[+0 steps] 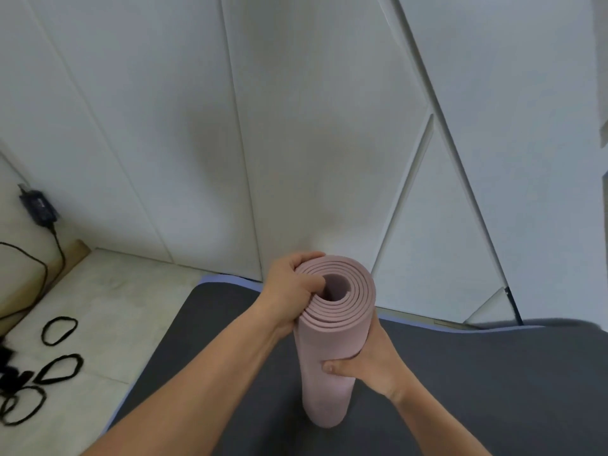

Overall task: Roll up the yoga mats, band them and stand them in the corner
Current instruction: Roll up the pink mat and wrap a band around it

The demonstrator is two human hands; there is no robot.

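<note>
Pink mat (325,366) upright | left fingers (307,258) grasp top rim | right fingers (335,366) wrap middle

Probably a home room: white panelled wardrobe doors (296,126), pale tiled floor (108,311), plugged-in charger (38,209).

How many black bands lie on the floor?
3 clearly: one band farthest from the person, one nearer, one by the left edge. More may hide in the dark clutter there.

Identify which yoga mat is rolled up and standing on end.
The pink mat, gripped by the left hand at its top and the right hand at its side. The dark grey mat lies flat, unrolled, beneath it.
</note>
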